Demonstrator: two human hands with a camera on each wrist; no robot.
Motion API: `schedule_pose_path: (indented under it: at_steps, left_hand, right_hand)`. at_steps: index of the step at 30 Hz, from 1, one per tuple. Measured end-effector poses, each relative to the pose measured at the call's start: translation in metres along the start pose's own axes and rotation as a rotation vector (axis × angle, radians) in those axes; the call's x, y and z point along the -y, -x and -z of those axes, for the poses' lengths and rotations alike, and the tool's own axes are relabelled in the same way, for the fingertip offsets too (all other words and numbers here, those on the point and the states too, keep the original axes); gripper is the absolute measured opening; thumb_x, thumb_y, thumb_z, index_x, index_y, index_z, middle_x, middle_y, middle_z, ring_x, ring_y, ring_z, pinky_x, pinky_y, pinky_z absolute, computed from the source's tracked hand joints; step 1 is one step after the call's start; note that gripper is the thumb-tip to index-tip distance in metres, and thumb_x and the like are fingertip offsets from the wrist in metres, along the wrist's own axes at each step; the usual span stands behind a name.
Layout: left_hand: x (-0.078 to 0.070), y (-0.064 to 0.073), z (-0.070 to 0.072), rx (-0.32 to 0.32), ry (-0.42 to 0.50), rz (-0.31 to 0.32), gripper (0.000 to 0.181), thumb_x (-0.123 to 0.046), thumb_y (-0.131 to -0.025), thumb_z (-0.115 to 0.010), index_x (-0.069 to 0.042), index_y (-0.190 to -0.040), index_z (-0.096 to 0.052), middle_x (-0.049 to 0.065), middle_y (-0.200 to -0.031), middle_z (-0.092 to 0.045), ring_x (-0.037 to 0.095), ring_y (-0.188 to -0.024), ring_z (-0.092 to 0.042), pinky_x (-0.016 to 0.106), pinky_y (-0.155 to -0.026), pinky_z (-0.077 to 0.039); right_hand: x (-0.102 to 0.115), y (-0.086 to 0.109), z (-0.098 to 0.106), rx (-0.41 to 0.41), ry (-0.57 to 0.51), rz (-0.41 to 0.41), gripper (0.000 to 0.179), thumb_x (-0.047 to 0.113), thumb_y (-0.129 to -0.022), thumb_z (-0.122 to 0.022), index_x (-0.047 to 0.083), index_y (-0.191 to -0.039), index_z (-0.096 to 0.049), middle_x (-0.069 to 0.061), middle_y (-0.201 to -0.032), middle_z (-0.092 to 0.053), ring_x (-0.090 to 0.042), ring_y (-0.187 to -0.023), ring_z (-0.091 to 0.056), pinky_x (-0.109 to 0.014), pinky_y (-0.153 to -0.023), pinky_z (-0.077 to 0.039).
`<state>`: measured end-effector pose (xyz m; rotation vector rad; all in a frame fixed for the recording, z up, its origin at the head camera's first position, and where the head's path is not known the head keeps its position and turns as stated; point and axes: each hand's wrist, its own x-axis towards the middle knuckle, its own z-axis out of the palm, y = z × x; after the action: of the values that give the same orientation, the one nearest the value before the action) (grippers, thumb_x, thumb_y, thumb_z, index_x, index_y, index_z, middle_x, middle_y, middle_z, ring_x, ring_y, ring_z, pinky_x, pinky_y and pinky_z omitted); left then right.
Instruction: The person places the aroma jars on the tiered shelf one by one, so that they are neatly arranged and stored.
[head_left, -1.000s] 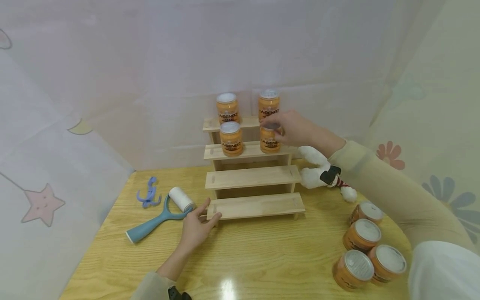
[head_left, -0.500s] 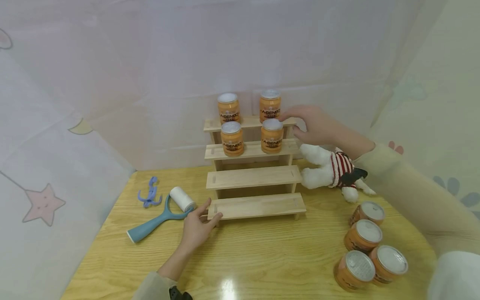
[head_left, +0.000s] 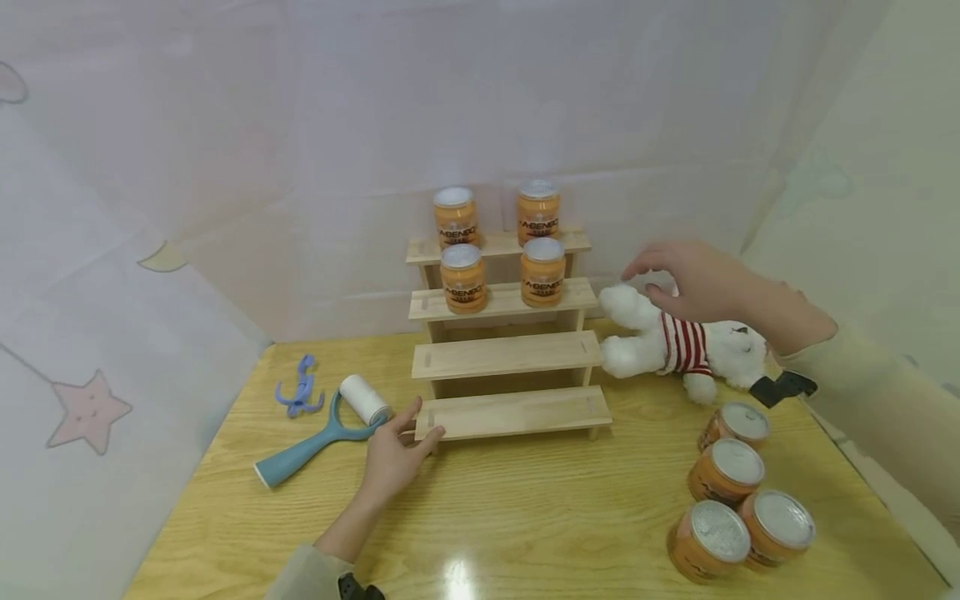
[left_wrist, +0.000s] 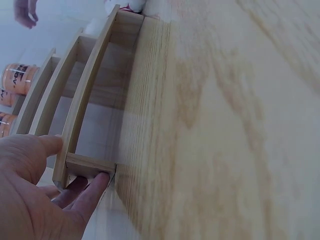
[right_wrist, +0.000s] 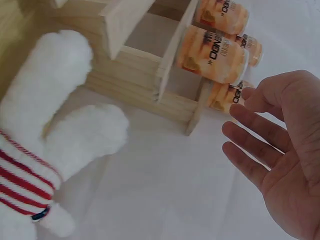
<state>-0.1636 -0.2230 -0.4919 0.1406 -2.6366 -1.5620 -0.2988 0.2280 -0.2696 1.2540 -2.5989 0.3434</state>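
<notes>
Wooden rack point(head_left: 507, 354) bears four jars point(head_left: 464, 287); left fingers point(left_wrist: 93, 195) hold its near left end, right fingers point(right_wrist: 257, 125) hang wide.

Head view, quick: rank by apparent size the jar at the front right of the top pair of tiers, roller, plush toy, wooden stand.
1. Wooden stand
2. Plush toy, partly hidden
3. Roller
4. Jar

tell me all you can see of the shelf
The shelf looks like pale, plain wood: four narrow boards on upright supports, stepping up toward the back. It stands on the table. Cans stand on the top two steps, two on each. The left hand grips the lowest step's left end. A plush toy lies by the shelf's right side; contact is unclear.
</notes>
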Motion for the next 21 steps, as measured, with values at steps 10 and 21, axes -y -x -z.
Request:
schedule_pose_path:
  at_steps: [10, 21]
  left_hand:
    - [0.002, 0.0, 0.002, 0.002, -0.001, 0.007, 0.075, -0.034, -0.096, -0.082, -0.011, -0.16, -0.049, 0.027, -0.148, -0.061, 0.04, -0.119, -0.073, 0.039, -0.084, -0.067]
    - [0.002, 0.0, -0.001, -0.015, -0.007, -0.008, 0.075, -0.035, -0.096, -0.082, -0.01, -0.159, -0.05, 0.028, -0.146, -0.062, 0.041, -0.119, -0.072, 0.043, -0.089, -0.066]
  right_hand:
    - [-0.013, 0.05, -0.033, 0.034, 0.1, 0.055, 0.029, 0.0, -0.088, -0.077, 0.016, -0.113, -0.077, 0.0, -0.108, -0.076, -0.006, -0.074, -0.056, -0.033, -0.066, -0.05]
    - [-0.021, 0.098, -0.048, 0.071, 0.019, -0.032, 0.028, 0.001, -0.087, -0.082, 0.022, -0.105, -0.078, 0.013, -0.1, -0.073, -0.003, -0.085, -0.066, -0.026, -0.067, -0.055]
